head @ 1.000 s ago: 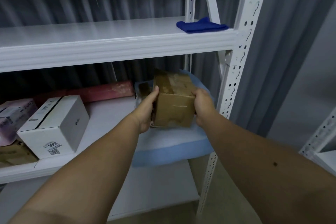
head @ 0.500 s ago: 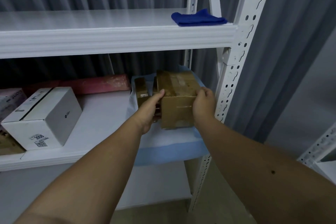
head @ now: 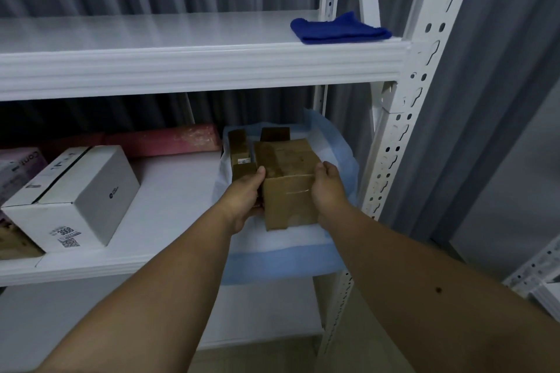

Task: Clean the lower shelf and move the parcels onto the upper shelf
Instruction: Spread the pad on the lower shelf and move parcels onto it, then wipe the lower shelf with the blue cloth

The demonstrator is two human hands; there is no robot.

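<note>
**Brown parcel set back down on the lower shelf's blue sheet**

Head view: Over the last second the brown parcel has come down and away from the person. It was tipped up between both hands with its near face raised; now its base looks to rest on the blue sheet at the right end of the lower shelf, just in front of two smaller brown parcels. The left hand presses the parcel's left side and the right hand its right side, so each grip is closed on the box, fingers wrapped round its edges. For the task this reads as repositioning rather than lifting: the parcel is not yet on its way to the upper shelf, which carries only a folded blue cloth at its right end.

The parcel is a squat cardboard box, dull brown, heavily wrapped in glossy tape with a paler strip across its near face. It looks rigid and light enough for two hands. Further left on the lower shelf sit a white box and a red roll, well apart from the hands.
</note>
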